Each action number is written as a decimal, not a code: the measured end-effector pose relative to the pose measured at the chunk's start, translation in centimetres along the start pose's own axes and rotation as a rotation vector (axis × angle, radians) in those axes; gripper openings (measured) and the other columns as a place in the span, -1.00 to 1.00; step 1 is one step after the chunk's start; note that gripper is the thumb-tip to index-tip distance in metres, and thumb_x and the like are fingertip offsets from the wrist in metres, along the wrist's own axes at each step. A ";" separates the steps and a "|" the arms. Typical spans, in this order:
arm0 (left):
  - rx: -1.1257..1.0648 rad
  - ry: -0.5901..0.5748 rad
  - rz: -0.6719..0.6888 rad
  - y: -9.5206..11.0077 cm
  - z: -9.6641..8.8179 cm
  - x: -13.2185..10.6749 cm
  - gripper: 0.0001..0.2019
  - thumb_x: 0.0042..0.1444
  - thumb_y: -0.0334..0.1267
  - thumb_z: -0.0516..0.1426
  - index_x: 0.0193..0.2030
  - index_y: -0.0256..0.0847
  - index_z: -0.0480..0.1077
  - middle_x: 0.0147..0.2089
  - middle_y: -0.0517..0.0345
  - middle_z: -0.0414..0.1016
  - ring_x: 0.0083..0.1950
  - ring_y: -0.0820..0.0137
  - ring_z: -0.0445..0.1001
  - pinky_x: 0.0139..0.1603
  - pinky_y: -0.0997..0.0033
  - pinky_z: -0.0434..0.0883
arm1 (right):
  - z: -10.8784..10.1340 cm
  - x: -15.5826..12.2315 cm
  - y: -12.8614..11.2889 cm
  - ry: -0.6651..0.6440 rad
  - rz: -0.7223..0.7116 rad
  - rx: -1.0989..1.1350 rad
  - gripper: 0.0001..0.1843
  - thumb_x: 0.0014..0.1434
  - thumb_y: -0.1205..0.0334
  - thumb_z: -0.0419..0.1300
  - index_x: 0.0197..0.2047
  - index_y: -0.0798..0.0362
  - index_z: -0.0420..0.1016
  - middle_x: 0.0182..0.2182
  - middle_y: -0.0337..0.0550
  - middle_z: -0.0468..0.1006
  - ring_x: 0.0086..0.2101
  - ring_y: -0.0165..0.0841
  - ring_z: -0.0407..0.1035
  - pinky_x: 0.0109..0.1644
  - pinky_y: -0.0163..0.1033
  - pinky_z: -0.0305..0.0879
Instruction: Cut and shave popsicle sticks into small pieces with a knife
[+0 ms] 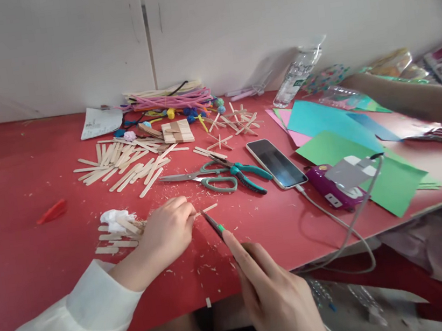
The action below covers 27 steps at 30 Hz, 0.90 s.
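Note:
My left hand (168, 229) rests on the red table (11, 177) with its fingers pinched on one end of a wooden craft stick (207, 209). My right hand (270, 289) grips a small knife (215, 225) with a green band, forefinger laid along it, and the blade tip meets the stick near my left fingertips. Wood shavings (201, 260) lie scattered around both hands. A few cut sticks (114, 239) and a white wad (113, 217) lie just left of my left hand.
A pile of craft sticks (123, 165), scissors (202, 178), teal pliers (247, 175), a phone (276, 162) on a cable, a purple adapter (332, 189), coloured paper (335, 134), pipe cleaners (171, 98) and a stick block (177, 131) lie beyond. Another person's arm (411, 99) reaches in at the right.

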<state>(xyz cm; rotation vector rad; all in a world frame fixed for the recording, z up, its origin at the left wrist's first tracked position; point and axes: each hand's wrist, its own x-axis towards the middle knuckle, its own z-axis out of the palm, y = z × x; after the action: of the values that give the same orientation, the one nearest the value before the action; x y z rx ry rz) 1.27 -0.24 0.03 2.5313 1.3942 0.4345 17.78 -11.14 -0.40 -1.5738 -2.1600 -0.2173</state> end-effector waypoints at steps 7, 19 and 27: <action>-0.029 0.040 0.025 -0.3 0.2 -0.3 -0.81 0.17 -0.40 0.01 -0.45 -0.25 0.34 -0.40 0.13 0.37 -0.31 0.35 0.39 -0.34 0.41 0.28 | 0.3 0.1 0.3 -0.001 0.019 0.003 -0.54 0.17 0.46 -0.14 0.12 0.18 0.28 -0.38 -0.13 0.50 -0.62 -0.44 0.38 -0.69 -0.36 0.20; -0.036 0.035 0.028 -0.1 0.1 -0.2 -0.82 0.16 -0.42 0.01 -0.44 -0.26 0.36 -0.40 0.14 0.36 -0.30 0.35 0.39 -0.34 0.40 0.29 | 0.2 -0.1 0.2 0.002 0.020 -0.007 -0.53 0.15 0.47 -0.14 0.10 0.17 0.31 -0.37 -0.13 0.51 -0.62 -0.44 0.38 -0.69 -0.36 0.20; -0.030 0.039 0.032 -0.3 0.2 -0.2 -0.82 0.15 -0.43 0.01 -0.42 -0.26 0.37 -0.39 0.13 0.37 -0.29 0.34 0.39 -0.33 0.39 0.30 | 0.1 0.1 0.2 -0.009 0.015 -0.037 -0.52 0.17 0.46 -0.17 0.12 0.17 0.30 -0.38 -0.13 0.51 -0.64 -0.46 0.36 -0.71 -0.38 0.15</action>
<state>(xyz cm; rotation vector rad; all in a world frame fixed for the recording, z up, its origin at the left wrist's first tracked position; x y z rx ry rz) 1.03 -0.32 -0.30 2.5377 1.3515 0.5097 17.88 -10.96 -0.46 -1.6138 -2.1621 -0.2472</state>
